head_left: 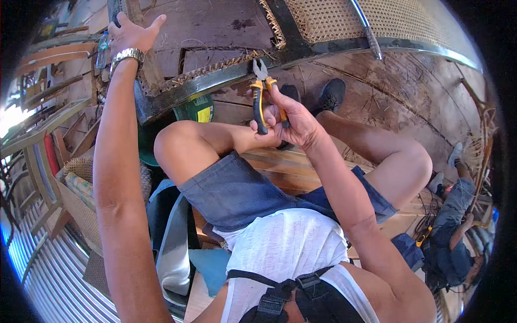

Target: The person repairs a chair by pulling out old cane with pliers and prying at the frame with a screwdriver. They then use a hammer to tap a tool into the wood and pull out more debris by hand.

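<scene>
Yellow-and-black pliers (258, 102) are held in my right hand (295, 119), their jaws slightly apart at the edge of a dark wooden frame (210, 79). Torn woven cane (215, 69) lines this part of the frame. Farther up, intact cane webbing (344, 20) fills another section. My left hand (133, 36), with a metal watch at the wrist, rests at the frame's upper left part, thumb and fingers spread. A screwdriver-like tool with a shiny shaft (366, 27) lies across the webbing.
Wooden chair frames (40, 156) and a plastic bottle (102, 49) are at the left. A green container (186, 112) stands below the frame. Another person (452, 226) sits at the right, near cables (428, 215). Cane scraps litter the floor (377, 91).
</scene>
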A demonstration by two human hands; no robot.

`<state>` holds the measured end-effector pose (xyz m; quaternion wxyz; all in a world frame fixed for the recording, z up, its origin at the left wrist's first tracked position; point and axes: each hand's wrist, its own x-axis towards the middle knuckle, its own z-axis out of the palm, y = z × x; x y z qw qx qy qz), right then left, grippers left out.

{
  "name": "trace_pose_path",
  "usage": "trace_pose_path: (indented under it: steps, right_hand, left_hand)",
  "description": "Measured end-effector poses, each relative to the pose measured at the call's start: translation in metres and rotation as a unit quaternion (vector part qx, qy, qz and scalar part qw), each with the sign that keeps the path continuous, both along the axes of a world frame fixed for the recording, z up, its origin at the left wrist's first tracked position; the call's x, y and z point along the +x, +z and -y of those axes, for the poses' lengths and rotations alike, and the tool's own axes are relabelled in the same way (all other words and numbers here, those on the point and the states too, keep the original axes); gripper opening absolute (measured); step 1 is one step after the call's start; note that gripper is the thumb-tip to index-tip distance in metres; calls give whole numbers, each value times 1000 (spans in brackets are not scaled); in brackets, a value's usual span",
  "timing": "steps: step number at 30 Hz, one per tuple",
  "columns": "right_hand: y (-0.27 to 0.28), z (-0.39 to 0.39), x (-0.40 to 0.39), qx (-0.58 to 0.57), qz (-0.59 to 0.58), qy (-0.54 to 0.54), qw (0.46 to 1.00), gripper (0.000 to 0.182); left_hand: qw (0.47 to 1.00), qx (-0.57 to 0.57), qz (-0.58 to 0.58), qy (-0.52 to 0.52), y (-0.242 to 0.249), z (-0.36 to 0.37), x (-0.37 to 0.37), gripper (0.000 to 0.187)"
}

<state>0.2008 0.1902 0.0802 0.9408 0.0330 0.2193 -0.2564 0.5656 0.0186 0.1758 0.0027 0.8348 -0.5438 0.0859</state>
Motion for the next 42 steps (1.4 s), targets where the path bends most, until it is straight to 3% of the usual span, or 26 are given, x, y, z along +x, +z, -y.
trace_pose_path:
  steps: [2, 12, 15, 17, 22, 23, 24, 25, 27, 29, 31, 33, 36, 37, 39, 40, 42]
  right_hand:
    - [5, 11, 3, -23, -24, 16, 999, 64]
    - [11, 15, 4, 32, -21, 34, 999, 61]
    - [5, 14, 8, -8, 4, 28, 1000, 52]
    - [12, 6, 14, -35, -133, 28, 990, 41]
    - [-5, -2, 21, -71, -152, 27, 985, 34]
    - [-6, -3, 27, -246, -336, 38, 908, 31]
    - [-7, -4, 31, -404, -497, 47, 767, 30]
    - [-12, -7, 30, -404, -498, 47, 766, 30]
    - [-23, -9, 31, -508, -561, -39, 652, 28]
    - [-24, -17, 23, -484, -552, -13, 679, 28]
    - [-2, -17, 15, -286, -473, -33, 833, 32]
    - [10, -20, 8, -265, -456, -31, 849, 34]
    - [6, -25, 6, -135, -257, -64, 955, 37]
    - [6, -25, 4, -134, -258, -64, 955, 37]
    - [20, -22, 3, -13, -70, -20, 997, 49]
    - [16, -20, 4, 5, -43, -8, 999, 62]
    - [20, -16, 4, -19, -6, 9, 1000, 57]
  left_hand:
    - [1000, -6, -2, -3, -1, 0, -1, 125]
    - [1000, 10, -7, 15, 7, -4, -10, 124]
    - [1000, 6, -7, 9, 5, -2, -7, 125]
    - [1000, 4, -13, 7, 4, -1, -5, 125]
    - [1000, 6, -12, 10, 3, -1, -5, 125]
    - [1000, 7, -13, 10, 1, 0, -3, 125]
    - [1000, 0, -11, 4, 0, 0, -1, 125]
    - [1000, -8, -9, -2, -2, 1, 0, 125]
    - [1000, 0, -7, 1, 4, 0, -5, 125]
    - [1000, 19, -5, 7, 4, -3, -5, 125]
    - [1000, -5, -24, -6, 1, -1, -1, 125]
    - [1000, -3, -4, -7, -2, -1, 1, 128]
    - [1000, -4, 7, -8, 1, 0, 0, 128]
    - [1000, -4, -4, -3, 1, -1, -2, 125]
    - [1000, -5, -7, -5, 0, -1, -2, 125]
    - [1000, -9, -9, -7, 0, -1, -1, 125]
    - [1000, -7, -1, -3, -2, -1, -1, 125]
